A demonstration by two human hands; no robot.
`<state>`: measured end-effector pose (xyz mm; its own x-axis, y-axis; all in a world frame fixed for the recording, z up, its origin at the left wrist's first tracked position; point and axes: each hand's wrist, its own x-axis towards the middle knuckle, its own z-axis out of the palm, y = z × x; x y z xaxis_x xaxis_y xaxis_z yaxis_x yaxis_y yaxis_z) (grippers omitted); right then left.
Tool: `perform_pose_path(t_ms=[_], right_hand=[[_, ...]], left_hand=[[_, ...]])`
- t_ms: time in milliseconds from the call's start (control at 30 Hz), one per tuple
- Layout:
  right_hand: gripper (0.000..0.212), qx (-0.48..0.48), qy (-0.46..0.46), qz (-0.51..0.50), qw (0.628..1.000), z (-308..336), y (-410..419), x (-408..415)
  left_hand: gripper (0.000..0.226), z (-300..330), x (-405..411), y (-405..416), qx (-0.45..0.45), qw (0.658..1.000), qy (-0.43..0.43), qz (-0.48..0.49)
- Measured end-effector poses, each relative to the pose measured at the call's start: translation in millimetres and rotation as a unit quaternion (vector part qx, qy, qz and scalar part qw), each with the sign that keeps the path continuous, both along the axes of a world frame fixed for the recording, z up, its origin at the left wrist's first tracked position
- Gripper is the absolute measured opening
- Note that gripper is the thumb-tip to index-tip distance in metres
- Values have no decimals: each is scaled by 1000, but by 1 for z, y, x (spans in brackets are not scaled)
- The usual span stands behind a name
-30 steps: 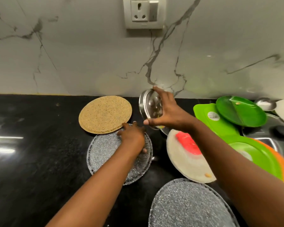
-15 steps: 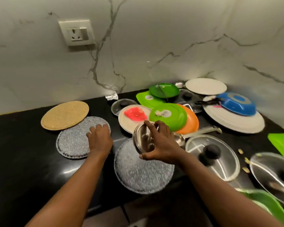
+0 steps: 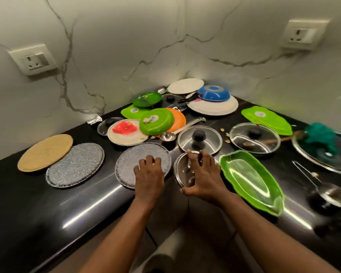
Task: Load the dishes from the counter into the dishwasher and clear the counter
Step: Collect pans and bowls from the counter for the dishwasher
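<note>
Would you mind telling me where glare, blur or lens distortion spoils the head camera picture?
Head view: bright streaks of glare run along the black counter's front edge; the ladle and green leaf-shaped tray at right are motion-smeared; the wide lens bends the walls and sockets; the right hand and its steel lid look slightly soft.

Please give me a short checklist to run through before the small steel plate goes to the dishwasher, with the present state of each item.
1. Right hand grips the small steel plate: ok, fingers curl over its far rim, thumb at the near rim.
2. Plate lifted off the counter: ok, it is tilted up in the hand.
3. Plate free of food: cannot tell, its face is blurred.
4. Left hand free: not ok, it rests on the grey speckled plate.
5. Dishwasher open and reachable: cannot tell, not in view.
</note>
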<state>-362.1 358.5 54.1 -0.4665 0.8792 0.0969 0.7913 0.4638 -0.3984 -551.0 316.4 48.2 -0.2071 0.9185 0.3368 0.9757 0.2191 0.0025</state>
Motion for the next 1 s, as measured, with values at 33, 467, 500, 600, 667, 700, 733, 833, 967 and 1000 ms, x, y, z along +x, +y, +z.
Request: perform_pose_path(t_ms=[33,467,500,600,667,700,733,833,967,1000], right_hand=[[126,4,-3,-20,1000,1,-8,9],[124,-26,-3,-264,964,-73,-253,64],[123,-43,-1,-288,957,-82,-283,66],[122,-73,-31,-375,924,-106,-370,77],[121,-107,-42,-407,906,-118,-414,84],[121,-122,-50,-433,892,-121,-441,90],[121,-128,-56,-462,876,-123,-466,97],[119,-142,-60,-551,820,-126,-534,118],[119,-183,-50,-651,735,-132,-607,147],[120,-190,-41,-676,711,-135,-625,155]], left_hand=[[28,1,7,-3,-2,1000,0,-21],[40,-52,78,-131,-40,938,33,-342],[38,-63,85,-148,-51,928,36,-368],[27,-91,110,-198,-87,885,64,-452],[29,-101,124,-223,-114,872,73,-471],[33,-105,137,-240,-129,859,76,-490],[37,-108,150,-259,-145,844,77,-511],[44,-113,191,-311,-190,804,65,-559],[51,-122,242,-377,-210,754,77,-618],[50,-125,254,-393,-219,739,84,-631]])
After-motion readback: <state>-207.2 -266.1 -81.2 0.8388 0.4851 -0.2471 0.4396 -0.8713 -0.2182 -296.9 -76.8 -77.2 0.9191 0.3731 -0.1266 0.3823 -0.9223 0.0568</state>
